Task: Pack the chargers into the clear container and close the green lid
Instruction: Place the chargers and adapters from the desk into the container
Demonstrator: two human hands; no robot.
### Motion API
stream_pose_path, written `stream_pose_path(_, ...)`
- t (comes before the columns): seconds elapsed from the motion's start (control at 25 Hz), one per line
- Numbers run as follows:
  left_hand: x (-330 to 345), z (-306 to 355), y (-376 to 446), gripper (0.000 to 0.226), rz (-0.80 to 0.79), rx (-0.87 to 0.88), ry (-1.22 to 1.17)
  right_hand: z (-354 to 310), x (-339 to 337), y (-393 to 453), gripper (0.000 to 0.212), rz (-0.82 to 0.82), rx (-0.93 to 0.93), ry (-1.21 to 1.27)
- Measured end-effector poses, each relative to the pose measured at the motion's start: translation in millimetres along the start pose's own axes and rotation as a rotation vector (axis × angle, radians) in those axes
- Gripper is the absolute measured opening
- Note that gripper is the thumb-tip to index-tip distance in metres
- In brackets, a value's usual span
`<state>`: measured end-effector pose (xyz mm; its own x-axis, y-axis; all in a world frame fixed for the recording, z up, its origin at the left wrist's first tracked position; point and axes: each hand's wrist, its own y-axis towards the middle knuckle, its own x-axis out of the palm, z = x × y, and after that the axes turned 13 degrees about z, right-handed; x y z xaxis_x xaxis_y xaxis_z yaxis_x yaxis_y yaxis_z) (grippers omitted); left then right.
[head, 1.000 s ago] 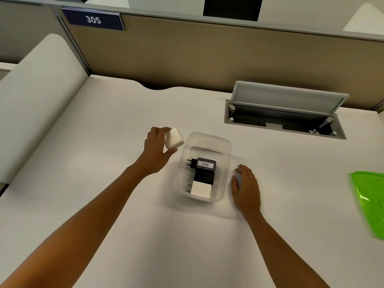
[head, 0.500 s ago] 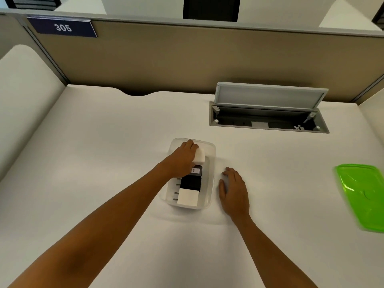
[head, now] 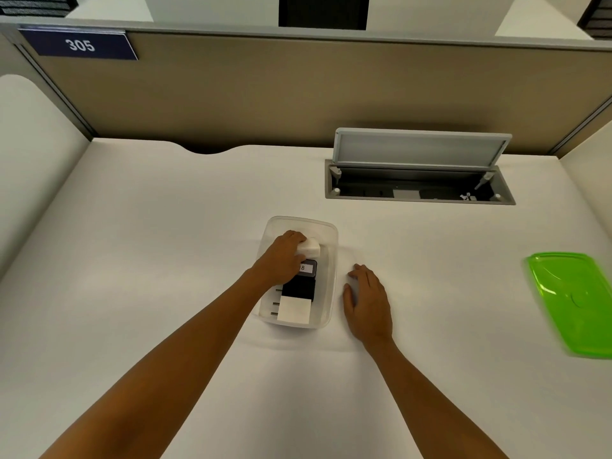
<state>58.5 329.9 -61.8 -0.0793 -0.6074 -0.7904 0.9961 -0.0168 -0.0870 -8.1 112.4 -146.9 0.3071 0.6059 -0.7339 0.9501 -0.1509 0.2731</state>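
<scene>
Resting inside the far half of the clear container (head: 299,223), a small white charger (head: 310,248) with rounded corners sits under the left hand (head: 284,258), whose fingers (head: 295,236) curl over its top and near side, holding it. Just nearer in the same container lie a black charger (head: 299,286) with a white label on its far end and a square white charger (head: 294,310) with metal prongs pointing left; the two touch end to end. The container is a rounded-cornered, see-through plastic tub standing on the smooth off-white worktop (head: 165,260). The right hand (head: 367,301) lies flat, palm down, fingers loosely spread and holding nothing, just beside the tub's right wall. Well apart to the right lies the green lid (head: 574,299), translucent and glossy, with rounded corners. Beyond, a grey hinged cable hatch (head: 419,167) stands open, and a navy plate (head: 79,44) reading 305 hangs on the tan partition.
</scene>
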Motion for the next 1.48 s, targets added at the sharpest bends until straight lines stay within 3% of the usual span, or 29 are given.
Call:
stream_pose_path(0.24, -1.2, -0.8, 0.7, 0.033, 0.151, -0.140, -0.103, -1.1, -0.7, -0.1, 0.037, 0.006, -0.012, 0.006)
stream_pose_path(0.76, 10.1, 0.8, -15.8, 0.040, 0.128, -0.060, 0.161, -3.8, -3.7, 1.1, 0.035, 0.021, -0.038, 0.028)
stream_pose_path(1.04, 6.1, 7.1, -28.0, 0.042, 0.128, -0.039, 0.147, -5.2, -7.3, 2.0, 0.038, 0.001, -0.026, 0.060)
stream_pose_path(1.2, -0.6, 12.2, -36.7, 0.036, 0.218, -0.041, 0.036, -0.8, -19.7, 1.7, 0.034, -0.052, -0.057, 0.163)
stream_pose_path(1.32, -1.2, 21.8, -40.9, 0.035, 0.296, 0.019, -0.021, 17.7, -44.8, 3.0, 0.031, 0.030, -0.051, 0.200)
stream_pose_path(1.48, 6.3, 45.4, -42.7, 0.031, 0.386, 0.082, -0.112, 67.0, -100.5, 21.4, 0.031, 0.209, 0.038, 0.065)
